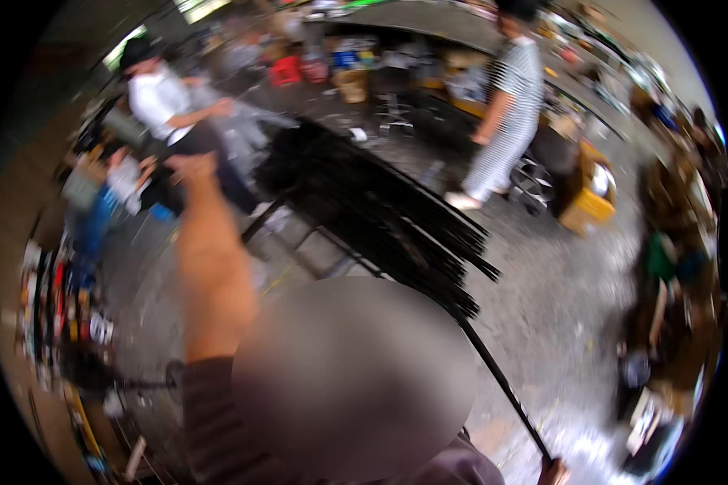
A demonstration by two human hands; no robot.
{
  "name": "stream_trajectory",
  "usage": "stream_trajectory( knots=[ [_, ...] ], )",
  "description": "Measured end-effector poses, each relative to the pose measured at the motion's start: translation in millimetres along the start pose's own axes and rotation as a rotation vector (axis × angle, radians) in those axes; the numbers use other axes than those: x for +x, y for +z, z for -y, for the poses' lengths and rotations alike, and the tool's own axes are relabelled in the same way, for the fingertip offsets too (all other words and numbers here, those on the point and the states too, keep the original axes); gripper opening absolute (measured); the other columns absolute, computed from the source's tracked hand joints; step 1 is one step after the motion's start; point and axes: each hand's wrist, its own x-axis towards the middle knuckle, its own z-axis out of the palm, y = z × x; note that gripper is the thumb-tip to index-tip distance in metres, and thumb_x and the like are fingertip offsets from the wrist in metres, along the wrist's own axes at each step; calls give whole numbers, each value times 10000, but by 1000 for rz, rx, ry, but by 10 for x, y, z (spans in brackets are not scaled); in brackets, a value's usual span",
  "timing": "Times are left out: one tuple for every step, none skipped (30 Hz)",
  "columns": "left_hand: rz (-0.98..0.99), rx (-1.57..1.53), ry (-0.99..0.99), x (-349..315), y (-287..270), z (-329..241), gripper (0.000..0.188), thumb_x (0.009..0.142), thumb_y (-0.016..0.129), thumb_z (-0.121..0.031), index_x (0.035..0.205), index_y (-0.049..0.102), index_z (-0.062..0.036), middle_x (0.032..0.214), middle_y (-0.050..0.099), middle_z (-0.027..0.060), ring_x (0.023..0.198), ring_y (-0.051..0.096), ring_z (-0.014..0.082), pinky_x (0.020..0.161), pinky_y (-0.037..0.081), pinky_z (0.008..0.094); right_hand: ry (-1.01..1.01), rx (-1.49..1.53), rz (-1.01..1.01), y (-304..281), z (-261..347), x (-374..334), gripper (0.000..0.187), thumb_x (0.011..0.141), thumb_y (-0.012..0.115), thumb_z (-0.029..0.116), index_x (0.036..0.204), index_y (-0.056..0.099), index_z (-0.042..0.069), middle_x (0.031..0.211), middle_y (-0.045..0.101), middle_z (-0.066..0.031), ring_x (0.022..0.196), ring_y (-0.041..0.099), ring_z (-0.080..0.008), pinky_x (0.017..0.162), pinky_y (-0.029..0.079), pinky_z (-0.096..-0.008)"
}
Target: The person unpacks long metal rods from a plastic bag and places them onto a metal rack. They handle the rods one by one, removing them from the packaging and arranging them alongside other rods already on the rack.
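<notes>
My left arm stretches forward, and my left hand (pixel 192 166) is raised in front of the person in white at the far left. Its fingers are smeared by motion, and I see nothing plainly held in it. At the lower right edge my right hand (pixel 555 472) is closed around the end of a long, thin black rod (pixel 505 380). That rod slants up and left to a large bundle of black rods (pixel 356 194), which lies across a dark stand (pixel 307 255). A blurred grey oval hides the lower middle of the view.
A person in white (pixel 160 101) handles clear plastic sheeting (pixel 243 129) by the bundle's far end. Another person in stripes (pixel 510 113) stands to the right, near a yellow box (pixel 589 190). Someone sits at far left (pixel 125 178). A large table (pixel 412 20) spans the back.
</notes>
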Motion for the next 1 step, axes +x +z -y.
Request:
stream_trajectory(
  knots=[
    [83,-74,60,-331,225,-117,1110,654,755,-279,1400,-45,-87,1144,527,253,1037,535,367,925,399,416,107,35,45,-178,-172,-128,370,713,713,328,588,480,68,496,478,-150,469,461,-352,497,334,-464]
  ],
)
